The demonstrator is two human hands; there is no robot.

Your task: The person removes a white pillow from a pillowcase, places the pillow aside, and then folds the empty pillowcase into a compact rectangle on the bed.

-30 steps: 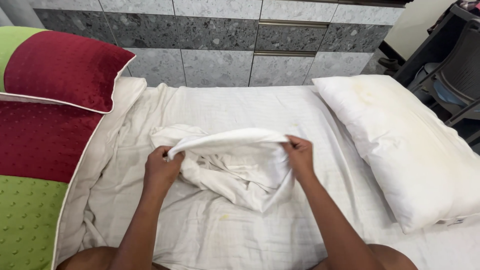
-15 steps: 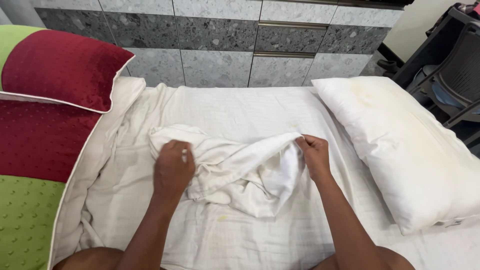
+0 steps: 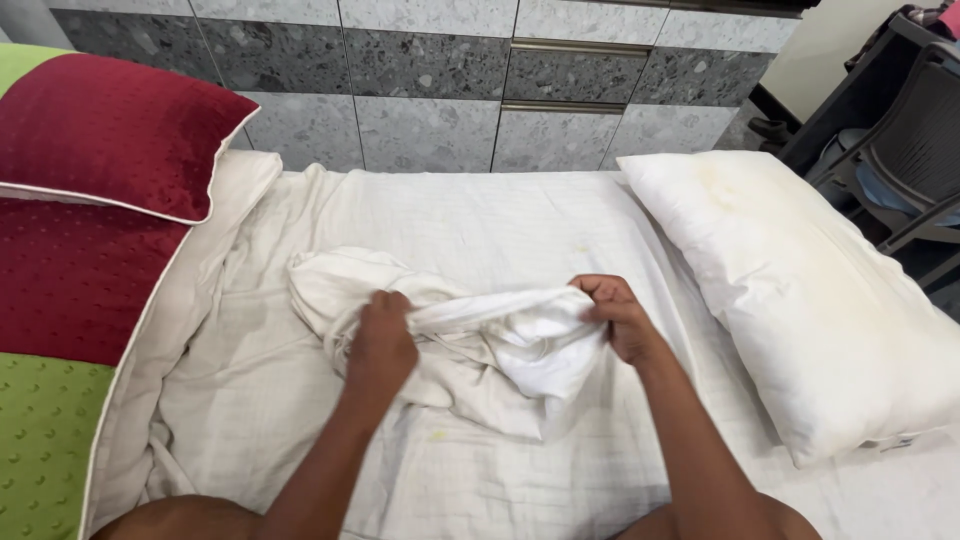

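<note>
Nearest, 2 bare forearms reach up from 6 o'clock over the white bedsheet (image 3: 520, 480). The left hand (image 3: 380, 345) is curled shut, gripping a bunch of the crumpled white cloth (image 3: 500, 350); the right hand (image 3: 615, 315) pinches the cloth's upper edge at 3 o'clock of the heap, fingers folded tight. Between them that edge runs as a taut, rolled band. The cloth is soft, creased, plain white, lying mid-bed with a loose fold trailing toward 10 o'clock. Open sheet lies at 12 o'clock up to the grey tiled headboard (image 3: 430, 110). At 3 o'clock a white pillow (image 3: 800, 300) lies close by; at 9 o'clock a red-and-green quilt (image 3: 70, 330) and, farther, a red cushion (image 3: 110, 140).
</note>
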